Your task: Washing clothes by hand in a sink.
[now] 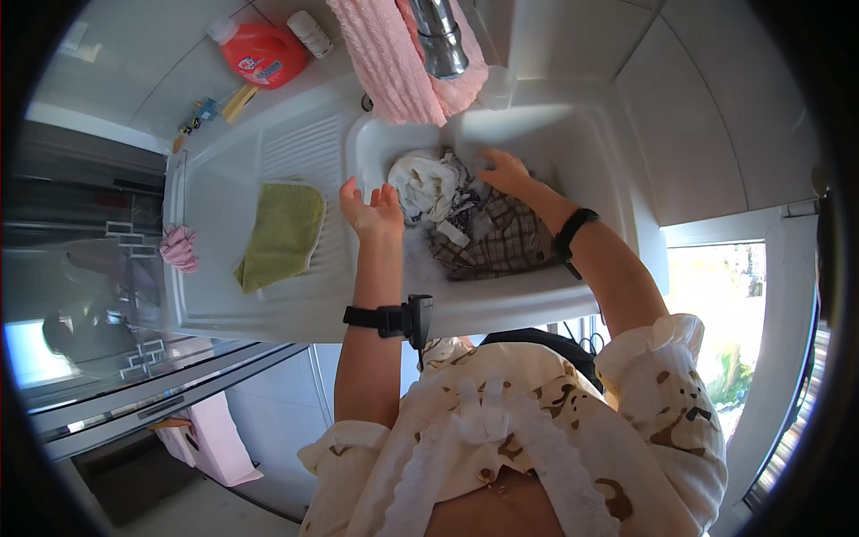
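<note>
Wet laundry lies in the white sink basin (582,134): a bunched white cloth (420,183) on the left and a dark plaid garment (501,242) on the right, with some suds around them. My left hand (372,213) is over the basin's left edge, palm turned up, fingers apart and slightly bent, with nothing in it. Beyond the plaid garment, my right hand (506,173) reaches over the basin with its fingers spread and holds nothing visible. Whether its fingertips touch the cloth, I cannot tell. Both wrists wear black straps.
A folded green cloth (284,234) rests on the ribbed washboard left of the basin. A pink towel (385,63) hangs by the chrome faucet (441,45). Along the back ledge stand a red detergent bottle (264,58) and a white bottle (310,34). A pink scrunchie (179,248) sits at the left edge.
</note>
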### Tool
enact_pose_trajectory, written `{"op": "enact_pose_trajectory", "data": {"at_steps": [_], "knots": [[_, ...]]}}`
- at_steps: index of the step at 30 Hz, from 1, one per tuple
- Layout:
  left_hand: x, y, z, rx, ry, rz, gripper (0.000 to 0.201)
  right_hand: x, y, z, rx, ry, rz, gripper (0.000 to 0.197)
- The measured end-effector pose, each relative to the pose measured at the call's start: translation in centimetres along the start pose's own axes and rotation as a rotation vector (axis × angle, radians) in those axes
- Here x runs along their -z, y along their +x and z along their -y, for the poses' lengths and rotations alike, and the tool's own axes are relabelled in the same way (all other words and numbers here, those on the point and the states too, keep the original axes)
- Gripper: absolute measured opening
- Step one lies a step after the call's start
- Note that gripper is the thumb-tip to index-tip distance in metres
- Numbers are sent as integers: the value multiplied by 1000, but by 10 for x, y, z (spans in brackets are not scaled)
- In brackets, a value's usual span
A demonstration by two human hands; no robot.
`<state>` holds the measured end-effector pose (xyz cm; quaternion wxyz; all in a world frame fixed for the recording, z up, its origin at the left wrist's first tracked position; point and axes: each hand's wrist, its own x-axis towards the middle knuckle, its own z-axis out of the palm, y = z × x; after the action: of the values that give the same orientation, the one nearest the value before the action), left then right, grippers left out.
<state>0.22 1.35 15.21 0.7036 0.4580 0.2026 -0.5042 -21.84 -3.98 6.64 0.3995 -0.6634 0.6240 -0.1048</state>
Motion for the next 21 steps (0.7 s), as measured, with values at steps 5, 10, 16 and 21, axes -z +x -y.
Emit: {"op": "enact_pose_trajectory", "data": {"at_steps": [5, 10, 16, 21], "knots": [[18, -4, 5, 174, 350, 202, 40, -15, 17, -64, -147, -302, -97, 49], [38, -8, 13, 205, 484, 263, 26, -15, -2, -33, -61, -525, 265, 39], [29, -21, 29, 87, 1099, 753, 37, 31, -64, -16, 230, -267, 134, 31], [29, -30, 44, -44, 1584, 1120, 67, 62, -126, 32, 265, 124, 73, 19]]}}
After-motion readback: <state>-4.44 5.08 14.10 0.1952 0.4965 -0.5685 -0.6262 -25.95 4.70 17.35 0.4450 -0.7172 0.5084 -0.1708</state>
